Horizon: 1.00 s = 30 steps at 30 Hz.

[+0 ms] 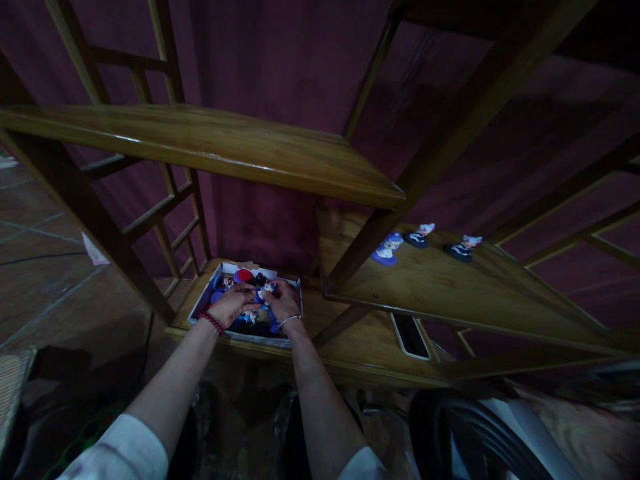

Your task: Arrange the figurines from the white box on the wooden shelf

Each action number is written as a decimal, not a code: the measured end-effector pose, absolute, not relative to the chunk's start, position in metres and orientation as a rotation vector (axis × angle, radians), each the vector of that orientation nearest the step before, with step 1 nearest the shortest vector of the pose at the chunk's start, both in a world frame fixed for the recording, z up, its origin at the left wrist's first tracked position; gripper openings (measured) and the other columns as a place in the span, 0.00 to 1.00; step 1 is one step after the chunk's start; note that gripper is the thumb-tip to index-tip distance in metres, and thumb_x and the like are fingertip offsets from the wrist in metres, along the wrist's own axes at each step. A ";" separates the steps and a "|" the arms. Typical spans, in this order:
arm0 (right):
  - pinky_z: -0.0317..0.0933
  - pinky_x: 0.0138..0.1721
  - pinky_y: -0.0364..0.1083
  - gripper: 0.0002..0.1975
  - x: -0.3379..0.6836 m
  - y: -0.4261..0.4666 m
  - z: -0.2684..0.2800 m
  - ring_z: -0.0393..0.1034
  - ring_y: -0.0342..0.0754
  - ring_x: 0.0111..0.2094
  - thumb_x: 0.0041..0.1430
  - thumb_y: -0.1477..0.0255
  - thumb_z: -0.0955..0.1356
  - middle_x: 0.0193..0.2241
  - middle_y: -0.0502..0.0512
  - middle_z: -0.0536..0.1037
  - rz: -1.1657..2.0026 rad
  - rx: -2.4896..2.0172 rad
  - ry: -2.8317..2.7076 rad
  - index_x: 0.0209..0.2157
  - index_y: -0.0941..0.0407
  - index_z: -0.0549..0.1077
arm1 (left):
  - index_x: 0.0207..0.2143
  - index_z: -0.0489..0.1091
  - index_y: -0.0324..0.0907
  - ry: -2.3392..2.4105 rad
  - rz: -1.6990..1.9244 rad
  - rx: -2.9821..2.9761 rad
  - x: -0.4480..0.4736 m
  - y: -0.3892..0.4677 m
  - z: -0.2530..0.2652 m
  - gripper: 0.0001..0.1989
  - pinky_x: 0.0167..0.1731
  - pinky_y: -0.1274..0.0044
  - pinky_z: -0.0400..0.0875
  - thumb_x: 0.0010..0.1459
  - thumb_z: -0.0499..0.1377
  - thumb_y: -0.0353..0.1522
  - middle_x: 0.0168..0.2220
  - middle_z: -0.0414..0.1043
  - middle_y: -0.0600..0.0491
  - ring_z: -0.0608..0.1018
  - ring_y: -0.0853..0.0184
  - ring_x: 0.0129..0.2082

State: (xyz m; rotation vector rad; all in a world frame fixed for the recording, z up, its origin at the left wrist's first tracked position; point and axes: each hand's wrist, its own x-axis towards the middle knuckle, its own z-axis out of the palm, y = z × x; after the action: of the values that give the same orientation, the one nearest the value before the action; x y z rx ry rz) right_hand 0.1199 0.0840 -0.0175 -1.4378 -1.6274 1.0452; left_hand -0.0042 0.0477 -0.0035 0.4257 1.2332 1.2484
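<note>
A shallow white-rimmed box (206,293) on the lower shelf holds several small figurines and coloured pieces, among them a round red piece (243,275). Above the box, a small purple-and-white figurine (267,291) is between my two hands. My right hand (285,303), a thin bracelet at its wrist, is closed round the figurine's right side. The fingers of my left hand (233,307), with a red beaded bracelet, pinch it from the left. Dim light and my fingers hide part of the figurine. Another blue-and-white figurine (250,316) lies in the box under my left fingers.
On the shelf to the right stand a purple figurine (387,249) and two black-and-white figurines (421,235) on dark bases. A wooden shelf board (215,143) juts out above the box. A dark white-edged tray (410,335) sits lower right.
</note>
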 end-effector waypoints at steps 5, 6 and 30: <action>0.62 0.34 0.44 0.11 0.119 0.083 -0.018 0.67 0.44 0.30 0.42 0.71 0.66 0.28 0.48 0.72 1.051 -1.402 -1.636 0.33 0.54 0.66 | 0.25 0.64 0.36 1.249 1.271 0.423 -0.002 0.047 -0.001 0.08 0.28 0.75 0.73 0.46 0.54 0.17 0.21 0.66 0.55 0.72 0.72 0.22; 0.62 0.35 0.44 0.12 0.119 0.083 -0.019 0.67 0.44 0.30 0.43 0.71 0.66 0.28 0.48 0.72 1.045 -1.396 -1.644 0.33 0.54 0.66 | 0.25 0.64 0.36 1.250 1.282 0.426 -0.002 0.046 0.000 0.08 0.28 0.75 0.73 0.45 0.54 0.17 0.20 0.65 0.56 0.71 0.73 0.21; 0.62 0.34 0.43 0.12 0.155 -0.005 0.066 0.67 0.43 0.29 0.45 0.72 0.65 0.29 0.48 0.72 0.830 -1.118 -1.828 0.35 0.54 0.65 | 0.26 0.63 0.38 0.998 1.457 0.537 0.029 -0.050 0.067 0.06 0.29 0.75 0.71 0.46 0.56 0.20 0.23 0.66 0.55 0.72 0.72 0.24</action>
State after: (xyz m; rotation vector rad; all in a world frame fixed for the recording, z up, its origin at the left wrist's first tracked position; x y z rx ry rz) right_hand 0.1554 -0.0054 0.0665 -1.1184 -1.8283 0.8297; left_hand 0.0288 -0.0502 0.0668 0.5374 0.9982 1.4568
